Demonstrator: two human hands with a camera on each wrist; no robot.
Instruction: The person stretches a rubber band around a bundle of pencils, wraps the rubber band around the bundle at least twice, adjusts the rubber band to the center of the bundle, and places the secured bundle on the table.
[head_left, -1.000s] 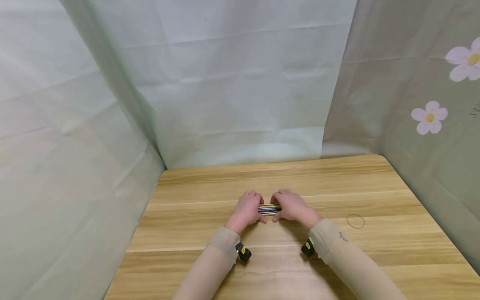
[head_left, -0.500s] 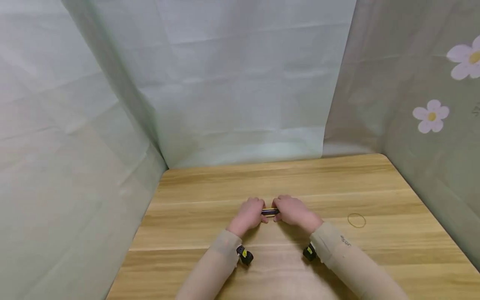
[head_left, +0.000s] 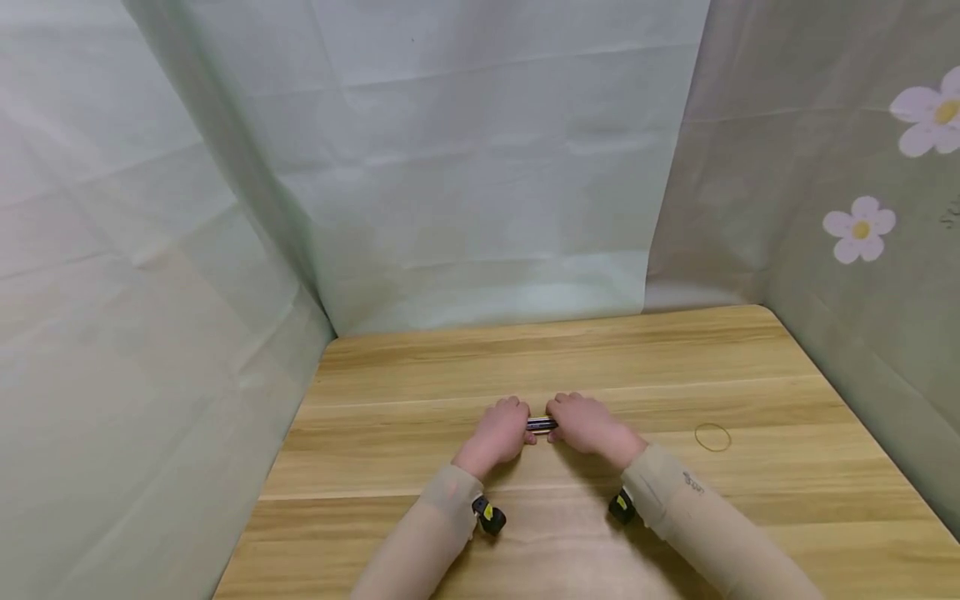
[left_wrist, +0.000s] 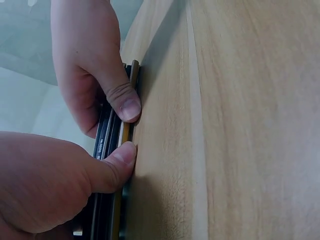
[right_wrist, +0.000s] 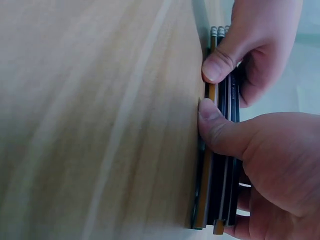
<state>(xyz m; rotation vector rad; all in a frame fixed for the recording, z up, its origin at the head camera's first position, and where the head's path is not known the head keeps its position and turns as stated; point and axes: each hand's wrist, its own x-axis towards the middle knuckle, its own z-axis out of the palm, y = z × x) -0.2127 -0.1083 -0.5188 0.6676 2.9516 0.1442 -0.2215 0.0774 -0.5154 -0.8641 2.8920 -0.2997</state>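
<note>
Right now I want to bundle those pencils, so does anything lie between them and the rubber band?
Nothing visible does. Both hands, left hand and right hand, grip the pencils; only bare table separates them from the rubber band.

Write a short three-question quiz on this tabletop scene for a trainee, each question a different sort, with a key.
1. True or false: the left hand and the right hand both grip the bundle of pencils.
2. Multiple choice: where does the rubber band lie? A) around the pencils; B) flat on the wooden table, to the right of the right hand; C) on the left wrist.
3. Fill in the missing word: in the wrist views, both thumbs press the pencils on the side facing the ______.

Key: 1 true; 2 B; 3 table.
</note>
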